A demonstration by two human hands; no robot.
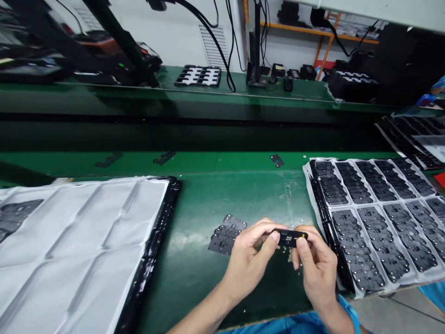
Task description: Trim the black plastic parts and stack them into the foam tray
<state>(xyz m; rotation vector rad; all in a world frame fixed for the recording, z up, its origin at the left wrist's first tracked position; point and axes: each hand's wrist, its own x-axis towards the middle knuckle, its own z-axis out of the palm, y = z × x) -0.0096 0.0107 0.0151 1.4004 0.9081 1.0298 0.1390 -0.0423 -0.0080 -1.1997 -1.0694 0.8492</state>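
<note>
Black and flat, a small part (289, 238) is pinched between both hands above the green bench (222, 195): left hand (248, 260) grips its left end with thumb and forefinger, right hand (316, 264) its right end, just left of the filled tray (378, 222).

A small black part (289, 238) is pinched between both hands above the green bench (215, 195): left hand (251, 257) on its left end, right hand (314, 264) on its right end. A loose fanned stack of dark flat parts (225, 234) is seen just left of the hands. A tray of stacked black parts (378, 218) lies on the right, a white-covered tray (79, 241) on the left. One stray part (277, 160) lies further back.
</note>
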